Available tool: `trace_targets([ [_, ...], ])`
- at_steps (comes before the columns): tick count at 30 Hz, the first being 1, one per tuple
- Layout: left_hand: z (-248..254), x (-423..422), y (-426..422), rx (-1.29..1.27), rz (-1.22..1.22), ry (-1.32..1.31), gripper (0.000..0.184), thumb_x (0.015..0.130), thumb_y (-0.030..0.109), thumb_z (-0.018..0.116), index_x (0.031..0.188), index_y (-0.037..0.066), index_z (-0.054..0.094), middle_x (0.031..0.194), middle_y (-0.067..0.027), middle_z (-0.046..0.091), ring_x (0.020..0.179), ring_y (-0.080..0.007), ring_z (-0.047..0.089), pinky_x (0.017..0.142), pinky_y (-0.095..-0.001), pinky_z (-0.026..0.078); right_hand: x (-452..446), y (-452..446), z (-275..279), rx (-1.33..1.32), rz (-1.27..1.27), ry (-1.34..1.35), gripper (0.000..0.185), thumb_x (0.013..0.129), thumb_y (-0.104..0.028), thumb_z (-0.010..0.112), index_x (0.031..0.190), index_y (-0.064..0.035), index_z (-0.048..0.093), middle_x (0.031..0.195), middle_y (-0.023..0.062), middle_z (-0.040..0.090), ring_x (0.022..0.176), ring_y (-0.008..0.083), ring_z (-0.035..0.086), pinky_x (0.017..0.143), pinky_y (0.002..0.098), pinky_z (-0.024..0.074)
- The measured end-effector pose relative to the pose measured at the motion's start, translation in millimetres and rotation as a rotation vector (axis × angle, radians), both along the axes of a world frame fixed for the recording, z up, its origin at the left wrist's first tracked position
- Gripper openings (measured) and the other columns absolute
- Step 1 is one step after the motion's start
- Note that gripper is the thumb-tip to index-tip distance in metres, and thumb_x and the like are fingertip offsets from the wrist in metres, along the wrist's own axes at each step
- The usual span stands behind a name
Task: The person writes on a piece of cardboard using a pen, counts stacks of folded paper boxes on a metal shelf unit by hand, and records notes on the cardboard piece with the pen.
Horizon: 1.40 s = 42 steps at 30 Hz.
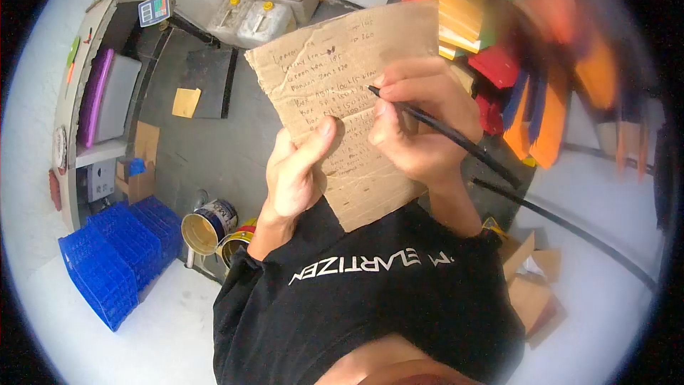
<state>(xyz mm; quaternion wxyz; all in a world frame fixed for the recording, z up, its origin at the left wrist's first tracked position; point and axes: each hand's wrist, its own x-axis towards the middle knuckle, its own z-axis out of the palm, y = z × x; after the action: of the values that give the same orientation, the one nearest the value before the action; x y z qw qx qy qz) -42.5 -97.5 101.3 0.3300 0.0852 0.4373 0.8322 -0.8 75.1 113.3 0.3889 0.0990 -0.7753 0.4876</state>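
Note:
A torn piece of brown cardboard (pixel 356 199) with several lines of handwriting is held up in front of the chest. My left hand (pixel 296 171) grips its left edge, thumb on the written face and the other fingers behind. On the right, my right hand (pixel 424 121) is closed round a long black pen (pixel 463 141), whose tip is at the written lines near the middle of the cardboard. The side of this hand lies against the cardboard and covers part of the writing.
Blue plastic crates (pixel 121 249) stand at the lower left, beside open cans (pixel 206 228). White jerrycans (pixel 263 25) and a scale display (pixel 157 9) are farther back. Colourful packets (pixel 499 64) hang at the right, above an open cardboard box (pixel 531 285).

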Motion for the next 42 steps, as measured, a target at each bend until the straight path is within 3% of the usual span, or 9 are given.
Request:
trace_targets([
  [2, 4, 4, 3, -0.002, 0.027, -0.020, 0.049, 0.097, 0.023, 0.059, 0.135, -0.005, 0.048, 0.125, -0.0102, 0.059, 0.111, -0.0187, 0.054, 0.096, -0.0331, 0.039, 1, -2, -2, -0.056, 0.008, -0.003, 0.026, 0.074, 0.016, 0.065, 0.096, 0.0035, 0.057, 0.098, 0.0159, 0.061, 0.075, 0.0149, 0.063, 0.066, 0.0243, 0.0520],
  [7, -9, 3, -6, -0.012, 0.003, 0.001, 0.048, 0.099, 0.018, 0.056, 0.139, -0.006, 0.045, 0.135, -0.0153, 0.056, 0.124, -0.0235, 0.053, 0.106, -0.0371, 0.037, 3, -3, -10, -0.117, 0.007, 0.008, 0.029, 0.073, 0.018, 0.064, 0.097, 0.0037, 0.055, 0.099, 0.0161, 0.060, 0.076, 0.0150, 0.063, 0.066, 0.0244, 0.0524],
  [14, -8, 8, -4, 0.000, 0.033, 0.006, 0.048, 0.098, 0.017, 0.055, 0.139, -0.006, 0.045, 0.135, -0.0157, 0.057, 0.123, -0.0238, 0.054, 0.105, -0.0369, 0.038, 3, -1, -8, -0.120, 0.102, 0.031, 0.029, 0.074, 0.018, 0.063, 0.096, 0.0022, 0.055, 0.097, 0.0150, 0.060, 0.078, 0.0147, 0.063, 0.066, 0.0240, 0.0522],
  [17, 2, 14, 2, 0.005, 0.098, 0.001, 0.037, 0.099, 0.018, 0.056, 0.129, -0.003, 0.053, 0.116, -0.0083, 0.061, 0.102, -0.0169, 0.055, 0.089, -0.0310, 0.039, 7, -5, -8, -0.082, 0.003, 0.023, 0.028, 0.074, 0.017, 0.065, 0.095, 0.0013, 0.055, 0.097, 0.0142, 0.060, 0.078, 0.0146, 0.063, 0.066, 0.0240, 0.0522],
  [19, 4, 15, 4, -0.016, 0.111, 0.012, 0.037, 0.098, 0.018, 0.056, 0.128, -0.003, 0.053, 0.116, -0.0082, 0.061, 0.101, -0.0167, 0.055, 0.089, -0.0307, 0.039, 8, -4, -5, -0.058, -0.021, 0.012, 0.028, 0.074, 0.016, 0.065, 0.095, 0.0004, 0.055, 0.096, 0.0134, 0.060, 0.078, 0.0144, 0.062, 0.066, 0.0239, 0.0521],
  [22, -5, 12, -2, -0.054, 0.066, 0.041, 0.047, 0.098, 0.017, 0.055, 0.138, -0.006, 0.046, 0.134, -0.0153, 0.057, 0.122, -0.0233, 0.054, 0.104, -0.0361, 0.038, 8, -1, -5, 0.018, -0.027, 0.015, 0.028, 0.074, 0.015, 0.067, 0.095, -0.0008, 0.055, 0.095, 0.0123, 0.061, 0.078, 0.0142, 0.062, 0.065, 0.0238, 0.0519],
  [26, -8, 11, -1, -0.052, 0.076, 0.043, 0.049, 0.097, 0.018, 0.057, 0.138, -0.006, 0.046, 0.133, -0.0150, 0.058, 0.121, -0.0232, 0.054, 0.104, -0.0360, 0.038, 9, 1, -1, 0.032, -0.003, -0.008, 0.028, 0.075, 0.014, 0.068, 0.094, -0.0017, 0.055, 0.093, 0.0115, 0.061, 0.078, 0.0139, 0.063, 0.065, 0.0242, 0.0519],
  [31, 4, 14, 7, -0.019, 0.153, 0.068, 0.036, 0.097, 0.021, 0.059, 0.125, -0.001, 0.054, 0.109, -0.0045, 0.061, 0.093, -0.0140, 0.055, 0.083, -0.0280, 0.040, 9, -2, 2, -0.003, -0.045, -0.026, 0.029, 0.074, 0.015, 0.068, 0.093, -0.0017, 0.054, 0.092, 0.0116, 0.062, 0.076, 0.0132, 0.061, 0.066, 0.0242, 0.0513],
  [42, 3, 10, 10, -0.030, 0.119, 0.062, 0.037, 0.098, 0.021, 0.057, 0.126, -0.002, 0.053, 0.112, -0.0057, 0.060, 0.096, -0.0148, 0.054, 0.085, -0.0294, 0.038, 0, 12, -1, 0.148, -0.067, 0.106, 0.027, 0.074, 0.007, 0.072, 0.092, -0.0052, 0.056, 0.089, 0.0097, 0.062, 0.073, 0.0152, 0.061, 0.065, 0.0255, 0.0502],
])
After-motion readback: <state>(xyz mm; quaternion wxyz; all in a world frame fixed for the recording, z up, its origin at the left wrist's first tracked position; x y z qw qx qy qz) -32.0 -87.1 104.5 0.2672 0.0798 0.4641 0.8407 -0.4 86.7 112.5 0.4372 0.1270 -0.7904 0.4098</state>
